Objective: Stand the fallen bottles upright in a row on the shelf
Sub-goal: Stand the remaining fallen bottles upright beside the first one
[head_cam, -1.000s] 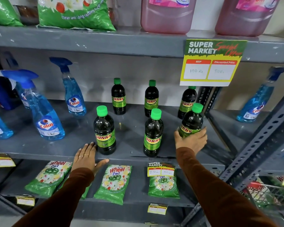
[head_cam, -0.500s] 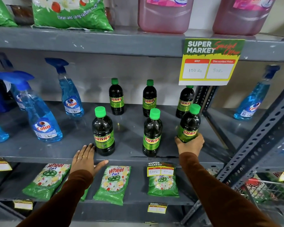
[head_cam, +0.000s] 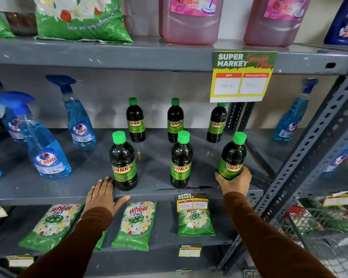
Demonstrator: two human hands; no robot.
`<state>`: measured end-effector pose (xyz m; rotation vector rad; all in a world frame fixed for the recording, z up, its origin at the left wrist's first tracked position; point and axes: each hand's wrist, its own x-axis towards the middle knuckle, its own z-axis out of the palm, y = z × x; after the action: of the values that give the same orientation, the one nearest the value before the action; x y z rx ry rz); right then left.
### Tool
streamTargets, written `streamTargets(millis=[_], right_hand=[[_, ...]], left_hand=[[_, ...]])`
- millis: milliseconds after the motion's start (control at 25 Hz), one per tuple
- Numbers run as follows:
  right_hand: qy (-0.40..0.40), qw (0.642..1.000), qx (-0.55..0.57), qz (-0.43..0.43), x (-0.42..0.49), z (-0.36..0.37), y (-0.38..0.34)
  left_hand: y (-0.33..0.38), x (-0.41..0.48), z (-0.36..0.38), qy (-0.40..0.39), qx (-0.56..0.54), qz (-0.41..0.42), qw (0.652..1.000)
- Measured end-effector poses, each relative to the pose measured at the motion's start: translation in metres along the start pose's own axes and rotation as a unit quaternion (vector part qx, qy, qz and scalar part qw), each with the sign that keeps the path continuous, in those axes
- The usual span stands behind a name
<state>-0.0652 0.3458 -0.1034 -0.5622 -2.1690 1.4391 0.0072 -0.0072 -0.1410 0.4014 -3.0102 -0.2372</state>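
Observation:
Several dark "Sunny" bottles with green caps stand on the grey middle shelf (head_cam: 48,189). The back row holds three: left (head_cam: 136,122), middle (head_cam: 175,122), right (head_cam: 217,124). In the front row are a left bottle (head_cam: 123,163) and a middle bottle (head_cam: 181,163), both upright. The front right bottle (head_cam: 232,157) leans slightly left, and my right hand (head_cam: 234,182) grips its base. My left hand (head_cam: 102,194) rests flat on the shelf's front edge, fingers spread, just left of the front left bottle and holding nothing.
Blue Colin spray bottles (head_cam: 46,151) stand at the shelf's left, another (head_cam: 289,119) at far right. A slotted steel upright (head_cam: 309,149) slants close to my right hand. A price card (head_cam: 242,77) hangs from the upper shelf. Green Wheel packets (head_cam: 137,223) lie on the shelf below.
My right hand has brought the front right bottle from a strong lean to nearly upright, its label now facing me. The left hand has stayed on the shelf edge.

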Motion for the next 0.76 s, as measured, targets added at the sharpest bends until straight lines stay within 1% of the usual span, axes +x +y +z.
streamTargets(millis=[80, 320, 440, 560, 600, 640, 680, 720, 760], right_hand=[[0.006, 1.0, -0.003, -0.011, -0.001, -0.005, 0.0], [0.007, 0.999, -0.004, -0.034, 0.003, -0.005, 0.006], [0.0, 1.0, -0.007, -0.024, 0.003, -0.003, 0.006], [0.017, 1.0, -0.009, -0.012, -0.015, -0.002, 0.003], [0.033, 0.999, -0.023, -0.034, -0.03, 0.001, 0.004], [0.042, 0.995, -0.038, -0.081, -0.05, 0.006, 0.006], [0.039, 0.986, -0.053, -0.151, -0.074, 0.011, 0.004], [0.021, 0.97, -0.059, -0.233, -0.098, 0.019, 0.001], [-0.017, 0.95, -0.056, -0.307, -0.119, 0.029, -0.003]], left_hand=[[0.0, -0.001, 0.0, -0.014, 0.004, 0.0, 1.0], [0.001, -0.001, -0.005, -0.019, -0.005, 0.004, 1.0], [-0.001, -0.001, -0.005, -0.024, -0.006, 0.01, 1.0], [0.0, 0.0, -0.008, -0.032, -0.051, 0.0, 0.998], [0.003, 0.001, -0.01, -0.028, -0.082, -0.016, 0.996], [0.008, 0.002, -0.013, -0.011, -0.136, -0.041, 0.99], [0.013, 0.002, -0.016, 0.015, -0.22, -0.085, 0.972], [0.018, 0.006, -0.015, 0.025, -0.311, -0.141, 0.939], [0.022, 0.01, -0.017, 0.008, -0.403, -0.187, 0.896]])
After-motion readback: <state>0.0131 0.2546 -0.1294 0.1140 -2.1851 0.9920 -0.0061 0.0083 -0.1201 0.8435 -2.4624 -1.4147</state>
